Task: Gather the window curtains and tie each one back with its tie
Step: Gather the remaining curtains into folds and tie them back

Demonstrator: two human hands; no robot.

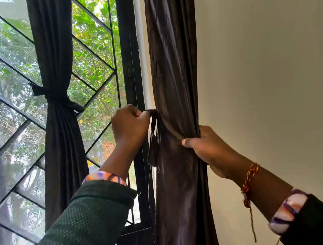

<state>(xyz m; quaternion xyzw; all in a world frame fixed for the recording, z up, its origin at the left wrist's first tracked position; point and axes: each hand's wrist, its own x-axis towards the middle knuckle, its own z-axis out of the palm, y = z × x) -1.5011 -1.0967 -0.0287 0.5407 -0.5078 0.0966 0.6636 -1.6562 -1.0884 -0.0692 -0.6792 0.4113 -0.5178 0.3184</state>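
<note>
- Right-hand curtain (170, 61), dark brown and glossy, hanging bunched between the black window frame (126, 43) and the cream wall (273, 62), just right of picture centre.
- Narrow dark tie (154, 127) at the curtain's left edge: upper end pinched up near the frame, loose end dangling down against the fabric.
- Left hand (129, 125) curled tight, thumb and fingertips pinching the top of the tie, knuckles toward the camera, right beside the window frame.
- Right hand (204, 147) wrapped around the curtain's right edge, thumb across the front folds, fingers hidden behind the cloth; fabric drawn into creases slanting up toward the tie.
- Curtain not yet bound; tie not wrapped around it.
- Red-and-yellow thread bracelet (249, 176) on the right wrist, one loose strand trailing down.
- Dark green textured sleeves (78, 230) on both forearms, patterned cuffs showing orange, purple and white at the wrists.
- Second curtain (50, 55) further left, same dark cloth, already cinched at its middle with a knotted band (57, 95), flaring out above and below.
- Diagonal black grille (4, 94) across the window pane, green foliage blurred beyond.
- Thin loose threads hanging from the near curtain's lower left edge, over the bottom of the frame.
</note>
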